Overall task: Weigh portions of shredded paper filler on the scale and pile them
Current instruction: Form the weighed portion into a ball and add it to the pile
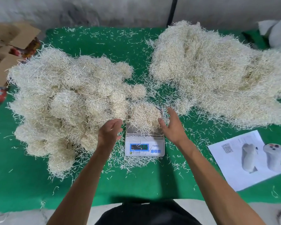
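Observation:
A white digital scale (144, 147) stands at the middle of the green table, its display lit. A rounded portion of pale shredded paper (143, 115) sits on its pan. My left hand (109, 131) hovers just left of the portion, fingers loosely curled and holding nothing. My right hand (172, 125) is at the portion's right side, fingers spread, the thumb at the edge of the paper. To the left lies a heap of several ball-shaped portions (68, 101). At the right spreads a big loose mass of shredded paper (217, 75).
Loose shreds litter the green cloth (104, 43). A printed sheet (248, 159) with a toy picture and a QR code lies at the right front. Open cardboard boxes (10, 51) stand beyond the table's left edge. A grey wall rises behind.

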The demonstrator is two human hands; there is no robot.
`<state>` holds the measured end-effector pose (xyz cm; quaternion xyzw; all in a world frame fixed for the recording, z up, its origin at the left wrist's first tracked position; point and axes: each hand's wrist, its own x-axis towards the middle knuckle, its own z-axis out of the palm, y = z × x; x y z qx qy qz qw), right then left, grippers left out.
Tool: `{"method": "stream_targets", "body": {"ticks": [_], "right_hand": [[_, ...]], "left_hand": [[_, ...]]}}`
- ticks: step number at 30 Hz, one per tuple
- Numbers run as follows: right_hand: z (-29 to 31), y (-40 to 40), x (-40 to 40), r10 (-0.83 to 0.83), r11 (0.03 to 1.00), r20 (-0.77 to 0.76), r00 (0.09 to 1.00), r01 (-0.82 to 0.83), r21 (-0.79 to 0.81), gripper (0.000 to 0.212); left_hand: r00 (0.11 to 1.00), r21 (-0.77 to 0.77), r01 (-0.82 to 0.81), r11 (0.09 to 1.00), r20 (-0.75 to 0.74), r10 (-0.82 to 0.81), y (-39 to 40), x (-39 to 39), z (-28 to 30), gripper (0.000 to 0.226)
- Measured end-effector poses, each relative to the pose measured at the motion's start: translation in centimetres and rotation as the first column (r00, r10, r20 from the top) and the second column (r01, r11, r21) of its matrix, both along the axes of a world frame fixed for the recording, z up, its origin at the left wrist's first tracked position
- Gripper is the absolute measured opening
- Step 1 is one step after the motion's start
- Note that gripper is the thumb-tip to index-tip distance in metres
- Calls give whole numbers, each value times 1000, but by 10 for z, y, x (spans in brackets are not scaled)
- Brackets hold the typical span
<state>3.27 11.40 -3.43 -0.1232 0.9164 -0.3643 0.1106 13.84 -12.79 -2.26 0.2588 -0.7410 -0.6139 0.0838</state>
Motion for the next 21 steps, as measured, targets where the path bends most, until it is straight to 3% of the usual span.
{"method": "stream_targets", "body": {"ticks": [2,5,8,14,18,21], "right_hand": [[-6,-2,2,-40,999,24,999,41,-36,80],[-15,-4,-1,-73,994,74,995,78,-70,76],[-24,-4,-5,-118,977,128,985,138,-165,62],[-35,-6,-13,-202,949,171,964,236,-208,42],[-30,-22,-21,-243,935,148,959,272,-229,31],[-31,-34,-23,-178,916,267,947,259,-306,25]], "left_hand": [[1000,-4,-7,1000,-14,7,3,-2,-1,14],[995,-172,38,984,-81,-52,11,-6,-2,9],[996,-76,7,997,-83,-13,20,-16,-7,8],[999,-40,-12,999,-52,10,35,-39,-21,66],[994,18,5,1000,107,-7,44,-84,-12,96],[973,42,37,998,226,-46,56,-112,-11,107]]}}
